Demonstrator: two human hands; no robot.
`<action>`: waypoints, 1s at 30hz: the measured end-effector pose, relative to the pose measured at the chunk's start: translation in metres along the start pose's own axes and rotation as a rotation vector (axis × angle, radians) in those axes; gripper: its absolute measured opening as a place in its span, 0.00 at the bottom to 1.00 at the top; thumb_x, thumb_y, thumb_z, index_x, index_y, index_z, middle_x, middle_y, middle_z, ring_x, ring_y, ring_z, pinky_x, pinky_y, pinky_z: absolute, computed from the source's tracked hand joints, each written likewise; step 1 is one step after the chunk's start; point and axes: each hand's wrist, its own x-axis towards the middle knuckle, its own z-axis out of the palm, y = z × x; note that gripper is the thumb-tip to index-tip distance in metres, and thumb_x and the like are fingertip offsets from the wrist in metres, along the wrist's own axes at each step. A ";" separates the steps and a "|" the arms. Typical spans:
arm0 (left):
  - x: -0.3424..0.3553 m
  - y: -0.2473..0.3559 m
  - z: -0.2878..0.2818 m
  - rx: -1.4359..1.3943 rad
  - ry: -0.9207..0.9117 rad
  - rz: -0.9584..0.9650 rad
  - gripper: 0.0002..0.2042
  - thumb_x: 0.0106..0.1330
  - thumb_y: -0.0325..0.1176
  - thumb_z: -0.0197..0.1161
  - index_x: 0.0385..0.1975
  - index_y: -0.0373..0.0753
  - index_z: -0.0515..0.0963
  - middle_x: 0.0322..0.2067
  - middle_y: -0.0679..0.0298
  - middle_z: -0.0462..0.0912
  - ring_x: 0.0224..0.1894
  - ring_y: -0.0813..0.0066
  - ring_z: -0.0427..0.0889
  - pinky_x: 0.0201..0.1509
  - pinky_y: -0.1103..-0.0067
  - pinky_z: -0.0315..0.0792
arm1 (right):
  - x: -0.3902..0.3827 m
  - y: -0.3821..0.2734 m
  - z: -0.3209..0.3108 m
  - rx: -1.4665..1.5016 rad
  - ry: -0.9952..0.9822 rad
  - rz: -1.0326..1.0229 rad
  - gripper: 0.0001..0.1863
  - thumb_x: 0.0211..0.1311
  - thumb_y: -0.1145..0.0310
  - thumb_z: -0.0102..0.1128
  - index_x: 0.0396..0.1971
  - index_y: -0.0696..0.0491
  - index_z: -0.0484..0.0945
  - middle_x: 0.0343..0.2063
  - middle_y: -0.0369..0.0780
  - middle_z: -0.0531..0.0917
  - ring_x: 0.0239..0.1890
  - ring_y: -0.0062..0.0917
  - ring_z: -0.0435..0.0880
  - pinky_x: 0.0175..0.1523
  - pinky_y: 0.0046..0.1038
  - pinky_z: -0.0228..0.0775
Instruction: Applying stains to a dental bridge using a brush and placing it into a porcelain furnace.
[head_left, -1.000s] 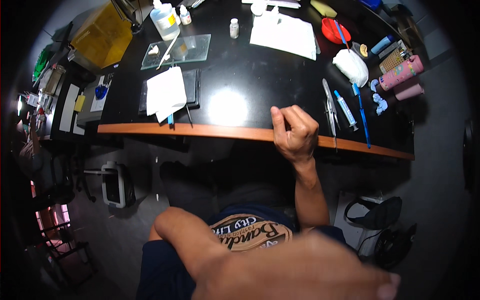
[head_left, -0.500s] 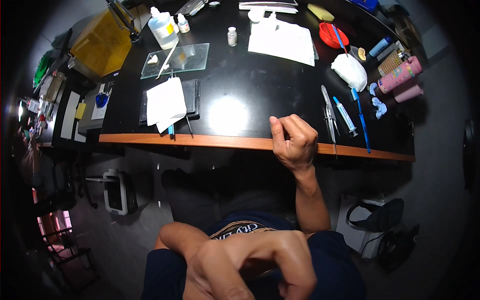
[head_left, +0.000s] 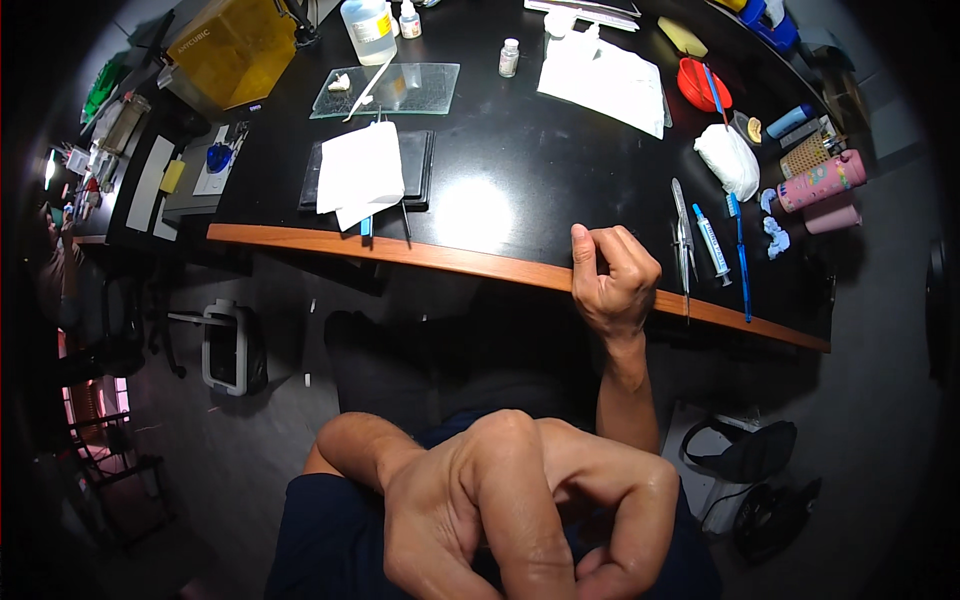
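My left hand (head_left: 510, 500) is very close in the lower middle, its fingers bent and closed. The fingertips run out of the picture, so anything they hold is hidden. At the desk's front edge rests my right hand (head_left: 618, 275), curled into a loose fist with nothing visible in it. Just right of it lie slim metal tweezers (head_left: 683, 235), a white and blue syringe (head_left: 712, 245) and a blue brush (head_left: 742, 258). Toward the left, a white paper sheet (head_left: 362, 170) covers part of a black pad (head_left: 417, 165).
A glass slab (head_left: 430, 88) bears a white spatula (head_left: 372, 85). Behind stand a clear liquid bottle (head_left: 370, 35) and a small vial (head_left: 509, 58). Farther right are white paper (head_left: 605, 90), a red bowl (head_left: 697, 85), a white bundle (head_left: 728, 165) and a pink bottle (head_left: 822, 182).
The view has shifted, so the desk items sit farther right and higher. My left hand has risen and moved right in the picture, its fingers still bent. My right hand stays at the desk edge.
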 end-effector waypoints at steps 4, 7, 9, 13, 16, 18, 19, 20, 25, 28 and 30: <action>0.002 0.018 0.002 0.361 0.073 0.066 0.12 0.69 0.33 0.62 0.25 0.34 0.82 0.29 0.52 0.82 0.27 0.68 0.80 0.28 0.78 0.65 | 0.001 -0.002 0.002 -0.005 -0.013 0.010 0.14 0.60 0.74 0.69 0.17 0.57 0.76 0.14 0.41 0.74 0.15 0.33 0.74 0.22 0.33 0.63; 0.010 0.030 -0.006 1.404 -0.159 0.511 0.10 0.55 0.33 0.72 0.24 0.41 0.75 0.28 0.56 0.86 0.21 0.74 0.79 0.25 0.78 0.60 | 0.003 -0.003 0.002 0.002 -0.007 0.006 0.14 0.60 0.74 0.69 0.17 0.57 0.76 0.14 0.41 0.73 0.14 0.33 0.74 0.22 0.33 0.63; 0.014 0.032 0.012 1.803 -0.109 0.588 0.08 0.58 0.34 0.68 0.28 0.41 0.75 0.27 0.59 0.85 0.21 0.73 0.78 0.25 0.78 0.59 | 0.002 0.000 0.002 -0.002 -0.012 -0.003 0.14 0.60 0.74 0.69 0.17 0.57 0.76 0.14 0.41 0.73 0.14 0.34 0.73 0.22 0.33 0.62; 0.003 0.022 0.037 1.856 0.085 0.549 0.06 0.58 0.32 0.65 0.28 0.41 0.75 0.23 0.62 0.83 0.19 0.76 0.78 0.24 0.79 0.59 | -0.001 -0.003 0.000 -0.002 -0.003 0.006 0.14 0.60 0.74 0.69 0.17 0.56 0.76 0.14 0.41 0.73 0.14 0.34 0.73 0.22 0.33 0.62; -0.005 0.027 0.062 1.713 0.207 0.109 0.05 0.56 0.32 0.65 0.27 0.41 0.76 0.23 0.62 0.84 0.19 0.74 0.79 0.24 0.79 0.60 | -0.003 0.004 -0.003 -0.021 -0.018 -0.007 0.12 0.63 0.76 0.67 0.20 0.60 0.78 0.15 0.39 0.74 0.14 0.25 0.70 0.21 0.30 0.57; -0.006 0.031 0.041 1.727 0.026 0.290 0.06 0.60 0.33 0.65 0.27 0.39 0.77 0.25 0.61 0.84 0.21 0.72 0.80 0.25 0.79 0.62 | 0.000 -0.001 -0.002 -0.004 -0.021 -0.016 0.12 0.63 0.76 0.67 0.20 0.60 0.78 0.15 0.39 0.74 0.14 0.25 0.70 0.22 0.30 0.57; -0.010 0.032 0.028 1.713 -0.155 0.459 0.08 0.63 0.35 0.65 0.27 0.38 0.77 0.27 0.59 0.84 0.23 0.71 0.81 0.26 0.78 0.63 | 0.001 -0.003 -0.001 0.003 -0.031 -0.014 0.12 0.63 0.76 0.67 0.20 0.60 0.78 0.15 0.39 0.74 0.14 0.26 0.70 0.22 0.30 0.57; -0.031 0.033 0.023 1.759 -0.147 0.241 0.09 0.64 0.31 0.66 0.22 0.35 0.82 0.29 0.60 0.81 0.26 0.77 0.79 0.27 0.83 0.61 | 0.003 -0.001 0.001 0.006 -0.028 -0.017 0.12 0.63 0.76 0.67 0.20 0.60 0.78 0.15 0.39 0.74 0.14 0.26 0.70 0.22 0.30 0.57; -0.045 0.047 -0.049 1.798 -0.219 -0.173 0.08 0.55 0.22 0.63 0.34 0.37 0.78 0.29 0.65 0.82 0.27 0.70 0.80 0.29 0.73 0.64 | 0.003 -0.002 0.000 -0.002 -0.032 0.025 0.13 0.61 0.72 0.69 0.18 0.56 0.77 0.15 0.40 0.75 0.15 0.33 0.74 0.23 0.33 0.63; -0.094 0.041 -0.120 1.964 0.172 -0.470 0.04 0.69 0.29 0.61 0.35 0.36 0.78 0.26 0.57 0.83 0.30 0.55 0.84 0.36 0.65 0.75 | 0.005 -0.008 -0.004 0.019 -0.051 0.055 0.12 0.61 0.72 0.69 0.19 0.57 0.78 0.16 0.41 0.76 0.16 0.33 0.74 0.23 0.33 0.63; -0.146 0.041 -0.177 2.102 0.421 -0.698 0.10 0.69 0.35 0.59 0.33 0.35 0.81 0.28 0.47 0.84 0.32 0.45 0.85 0.38 0.57 0.79 | 0.004 -0.009 -0.003 0.017 -0.060 0.039 0.12 0.61 0.72 0.69 0.20 0.57 0.79 0.16 0.40 0.76 0.16 0.33 0.75 0.23 0.33 0.63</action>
